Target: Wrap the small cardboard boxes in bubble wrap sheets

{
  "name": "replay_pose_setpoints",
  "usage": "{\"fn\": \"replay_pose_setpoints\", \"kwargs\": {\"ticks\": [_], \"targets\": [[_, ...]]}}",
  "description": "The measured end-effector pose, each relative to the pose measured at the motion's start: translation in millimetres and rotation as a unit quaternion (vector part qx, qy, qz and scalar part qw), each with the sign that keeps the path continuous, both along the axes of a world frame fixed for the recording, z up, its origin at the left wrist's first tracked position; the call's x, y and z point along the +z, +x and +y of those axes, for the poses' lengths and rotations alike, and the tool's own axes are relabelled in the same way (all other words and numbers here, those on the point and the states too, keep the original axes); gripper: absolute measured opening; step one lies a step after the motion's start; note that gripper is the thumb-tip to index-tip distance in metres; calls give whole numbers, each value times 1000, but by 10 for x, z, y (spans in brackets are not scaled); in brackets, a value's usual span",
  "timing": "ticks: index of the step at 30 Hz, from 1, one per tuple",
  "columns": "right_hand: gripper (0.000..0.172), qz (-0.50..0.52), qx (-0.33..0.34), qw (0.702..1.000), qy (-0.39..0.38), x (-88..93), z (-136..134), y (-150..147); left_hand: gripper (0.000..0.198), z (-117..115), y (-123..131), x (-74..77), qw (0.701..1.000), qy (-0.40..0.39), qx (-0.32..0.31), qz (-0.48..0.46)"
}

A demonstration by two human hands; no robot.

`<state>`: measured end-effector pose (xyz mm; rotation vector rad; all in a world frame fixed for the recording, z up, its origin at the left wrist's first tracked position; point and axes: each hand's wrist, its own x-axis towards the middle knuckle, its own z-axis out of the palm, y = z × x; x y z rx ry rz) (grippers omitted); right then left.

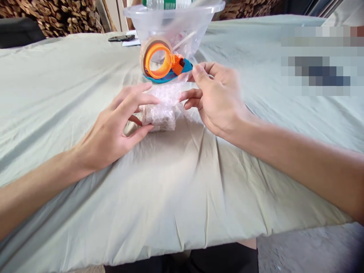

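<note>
In the middle of the frame we see a small bundle (160,116) lying on the tabletop (170,189), which is covered by a creased, pale grey-green cloth. The bundle is a brownish lump swathed in bubble wrap (170,93), and what is inside we cannot make out. The left hand (113,132) comes in from the lower left and grips the bundle, with the fingers spread over its top and the thumb pressed against its near side. The right hand (218,98) comes in from the right and pinches a loose flap of the bubble wrap between thumb and forefinger, lifted just above the bundle; its other fingers curl towards the wrap. Just behind both hands, in the upper middle, stands a tape dispenser (165,62) with an orange wheel, a blue base and a roll of brown tape, and the right thumb is close beside its orange end. Behind it sits a clear plastic tub (210,13) holding crumpled clear film. A bottle (167,3) with a green label shows at the top edge, cut off too much to read. To the upper left a dark phone (121,38) lies on the cloth, well apart from the hands. Stacked wood (57,15) fills the far upper left corner.
</note>
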<state>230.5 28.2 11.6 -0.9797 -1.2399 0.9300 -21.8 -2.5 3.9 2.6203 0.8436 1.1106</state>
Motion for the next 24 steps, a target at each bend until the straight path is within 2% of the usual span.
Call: {"fn": "replay_pose_setpoints", "kwargs": {"ticks": [3,5,10,13,15,17,19,20,22,24], "targets": [[29,62,-66,994,-70,126,-31,-28,34,-28,-11,13,1000,-5,17,20],[32,82,-105,987,-87,199,-47,-17,34,-39,-16,13,1000,-13,18,21],[30,70,-85,991,-71,194,-60,22,40,-42,-21,9,996,-19,79,40],[29,27,-77,997,-16,184,-79,6,39,-45,-17,21,996,-20,80,40],[29,-31,-59,995,72,266,-146,0,40,-51,-14,34,995,-28,83,42],[30,-116,-39,980,155,412,-297,15,43,-55,-14,44,994,-35,96,48],[31,-219,9,960,174,556,-538,60,46,-54,-18,45,993,-41,102,51],[32,-267,44,950,158,600,-685,95,47,-51,-21,41,993,-42,98,49],[22,-319,112,933,123,601,-998,187,47,-40,-27,26,995,-38,86,44],[18,-340,141,930,16,499,-1293,301,47,-24,-32,6,996,-28,75,37]]}}
